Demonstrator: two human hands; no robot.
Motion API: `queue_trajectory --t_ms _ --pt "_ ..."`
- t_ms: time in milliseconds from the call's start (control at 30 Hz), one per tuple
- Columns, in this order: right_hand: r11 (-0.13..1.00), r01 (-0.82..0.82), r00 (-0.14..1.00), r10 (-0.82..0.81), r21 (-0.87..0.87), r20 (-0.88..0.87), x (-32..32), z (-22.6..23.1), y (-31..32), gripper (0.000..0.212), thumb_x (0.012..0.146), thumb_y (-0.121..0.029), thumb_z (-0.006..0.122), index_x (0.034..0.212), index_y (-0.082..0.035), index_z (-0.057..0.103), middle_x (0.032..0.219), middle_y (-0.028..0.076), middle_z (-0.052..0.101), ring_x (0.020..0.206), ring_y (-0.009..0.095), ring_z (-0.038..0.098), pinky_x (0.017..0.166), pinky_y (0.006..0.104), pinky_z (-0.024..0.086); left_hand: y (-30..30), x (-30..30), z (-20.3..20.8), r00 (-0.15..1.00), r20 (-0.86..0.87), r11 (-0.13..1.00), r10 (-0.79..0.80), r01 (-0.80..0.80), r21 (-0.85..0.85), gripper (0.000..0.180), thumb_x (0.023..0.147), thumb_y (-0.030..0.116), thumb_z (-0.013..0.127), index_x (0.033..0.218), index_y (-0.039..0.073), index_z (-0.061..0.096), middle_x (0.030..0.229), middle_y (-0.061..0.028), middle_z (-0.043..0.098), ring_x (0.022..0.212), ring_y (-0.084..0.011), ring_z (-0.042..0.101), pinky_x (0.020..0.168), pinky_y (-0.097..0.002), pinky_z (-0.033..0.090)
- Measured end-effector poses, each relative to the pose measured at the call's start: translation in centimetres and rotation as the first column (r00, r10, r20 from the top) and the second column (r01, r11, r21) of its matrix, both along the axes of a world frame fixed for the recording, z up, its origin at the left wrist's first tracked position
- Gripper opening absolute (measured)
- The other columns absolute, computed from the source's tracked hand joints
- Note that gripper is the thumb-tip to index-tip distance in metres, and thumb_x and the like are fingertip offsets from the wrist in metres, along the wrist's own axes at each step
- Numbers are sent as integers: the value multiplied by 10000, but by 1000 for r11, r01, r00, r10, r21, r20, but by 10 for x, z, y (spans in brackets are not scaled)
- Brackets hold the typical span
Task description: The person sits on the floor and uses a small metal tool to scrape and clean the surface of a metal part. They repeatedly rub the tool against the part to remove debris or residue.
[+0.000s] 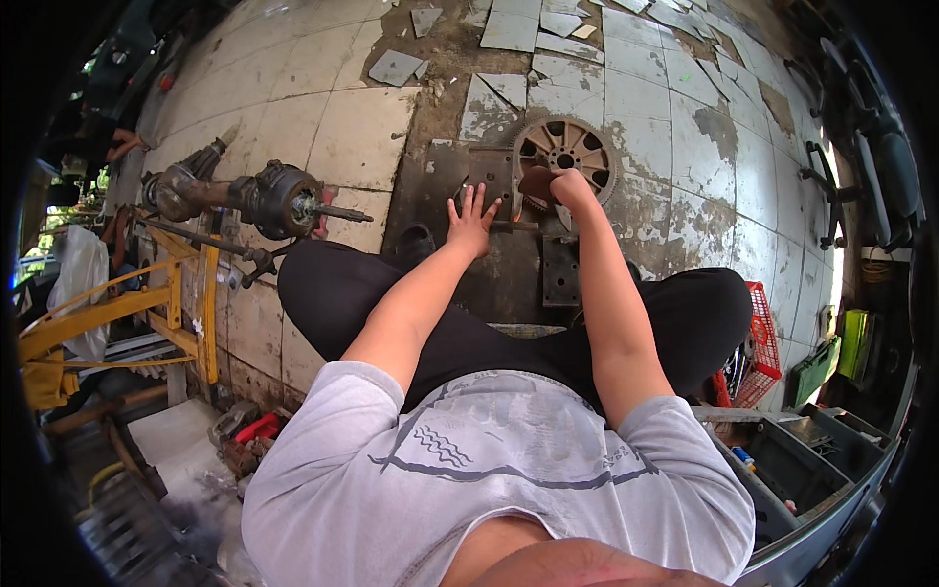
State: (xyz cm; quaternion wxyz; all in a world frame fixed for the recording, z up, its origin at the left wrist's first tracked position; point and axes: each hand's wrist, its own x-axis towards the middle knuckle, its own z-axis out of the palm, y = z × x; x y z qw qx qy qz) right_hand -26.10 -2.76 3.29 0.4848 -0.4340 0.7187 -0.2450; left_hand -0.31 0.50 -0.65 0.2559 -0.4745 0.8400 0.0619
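Observation:
A large toothed metal wheel [599, 147] with rust-brown openings and a hub lies ahead of me. Over its near side, my right hand [569, 188] is closed on a flat reddish-brown piece [536, 183]; its exact kind does not show. My left hand [471, 227] rests with fingers spread at the near left corner of a dark metal plate [489, 164], left of the wheel. Between my knees lies a dark block with holes [560, 272]. A short bar [515, 226] sits between the hands.
A greasy axle assembly [279, 201] with a shaft lies to the left, beside a yellow metal frame [207, 308]. To my right are a red plastic basket [766, 342] and a compartmented tool tray [787, 468]. Broken tiles [396, 67] lie ahead. Another person's arm [125, 145] shows far left.

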Motion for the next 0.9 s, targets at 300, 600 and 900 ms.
queue_trajectory --t_ms 300,600,900 --pt "929 -349 868 370 123 -332 14 -27 19 465 862 -65 528 1266 -91 756 1209 223 735 1109 416 703 956 457 550 -2 -8 18 999 -42 997 20 -17 79 1146 866 495 777 1714 271 40 1753 -171 -188 1612 -423 -144 1227 -720 75" --pt "832 -472 728 555 293 -403 58 -32 33 345 988 -185 544 1257 -94 741 1318 160 708 1209 360 675 998 481 563 -2 -4 10 1000 -5 999 6 -6 35 1112 900 421 749 1714 280 5 1748 -174 -205 1611 -406 -171 1233 -711 50" --pt "813 -511 685 581 279 -439 61 -20 31 358 927 -190 621 1243 -77 747 1270 182 730 1181 359 698 975 487 573 -3 -6 14 1000 -10 997 14 -13 75 1107 894 390 741 1715 273 7 1750 -174 -198 1611 -402 -175 1233 -713 44"
